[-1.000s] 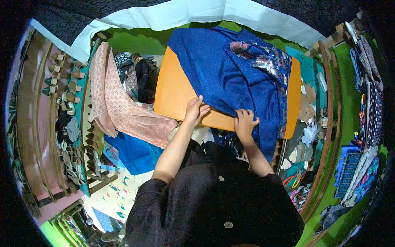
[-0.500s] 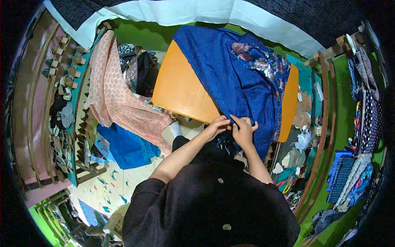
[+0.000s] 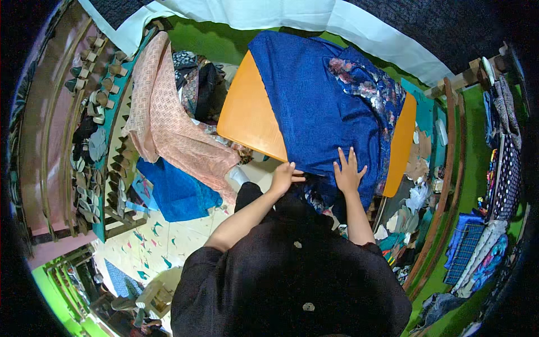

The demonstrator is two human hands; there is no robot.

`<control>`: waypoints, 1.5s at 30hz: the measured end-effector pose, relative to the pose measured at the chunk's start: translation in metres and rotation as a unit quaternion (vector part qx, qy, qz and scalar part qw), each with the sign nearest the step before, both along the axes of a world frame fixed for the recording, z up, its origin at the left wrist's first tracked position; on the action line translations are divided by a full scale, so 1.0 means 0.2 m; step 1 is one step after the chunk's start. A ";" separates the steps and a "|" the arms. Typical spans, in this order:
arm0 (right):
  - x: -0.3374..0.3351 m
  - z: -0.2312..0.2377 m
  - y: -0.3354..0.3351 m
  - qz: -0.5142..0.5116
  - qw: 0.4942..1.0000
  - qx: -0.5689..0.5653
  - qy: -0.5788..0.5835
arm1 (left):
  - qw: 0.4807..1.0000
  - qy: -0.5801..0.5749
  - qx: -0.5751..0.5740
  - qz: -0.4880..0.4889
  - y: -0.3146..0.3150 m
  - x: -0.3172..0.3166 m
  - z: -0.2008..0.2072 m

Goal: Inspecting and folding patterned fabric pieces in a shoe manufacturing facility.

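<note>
A large dark blue cloth (image 3: 306, 106) with a floral patterned part (image 3: 368, 84) lies over an orange wooden tabletop (image 3: 252, 121) and hangs off its near edge. My left hand (image 3: 283, 180) is at the cloth's near left corner by the table edge, its fingers bent around the cloth's edge. Flat on the cloth to the right lies my right hand (image 3: 349, 174), fingers spread, gripping nothing. Below the edge, the hanging part of the cloth is partly hidden by my hands and dark clothing.
Left of the table, a pink patterned cloth (image 3: 163, 123) drapes beside a bright blue cloth (image 3: 179, 194). Racks of shoe-shaped pieces (image 3: 92, 146) stand farther left. Scraps (image 3: 415, 196) and a wooden rail (image 3: 443, 196) are on the right; folded fabrics (image 3: 466, 247) lie beyond.
My right hand has left its pinch at the cloth's edge and spread flat on top. The left hand has shifted slightly left and nearer. The cloth lies smoother, and the whole view has shifted a little.
</note>
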State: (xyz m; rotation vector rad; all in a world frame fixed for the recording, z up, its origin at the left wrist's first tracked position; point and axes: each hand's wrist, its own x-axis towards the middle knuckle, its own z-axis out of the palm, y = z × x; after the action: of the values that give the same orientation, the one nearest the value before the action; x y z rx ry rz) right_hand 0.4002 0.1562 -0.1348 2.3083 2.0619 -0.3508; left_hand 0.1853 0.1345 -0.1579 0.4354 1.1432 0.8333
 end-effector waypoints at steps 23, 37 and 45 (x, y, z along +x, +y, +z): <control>-0.12 0.15 -0.30 -0.092 0.941 0.315 0.086 | 0.959 -0.232 -0.118 -0.116 0.07 -0.05 0.27; -0.34 0.02 -0.41 -0.343 0.906 0.235 -0.075 | 0.952 -0.179 -0.101 -0.226 0.15 -0.09 0.52; -0.09 0.42 -0.37 -0.368 0.731 0.569 0.073 | 0.942 -0.227 -0.012 -0.245 0.24 -0.01 0.66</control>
State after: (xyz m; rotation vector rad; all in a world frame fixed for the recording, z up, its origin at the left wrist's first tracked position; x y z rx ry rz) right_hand 0.3826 0.0824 -0.0499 3.8057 1.3408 1.1413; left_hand 0.1835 0.1817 -0.0257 0.4524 0.5752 0.4456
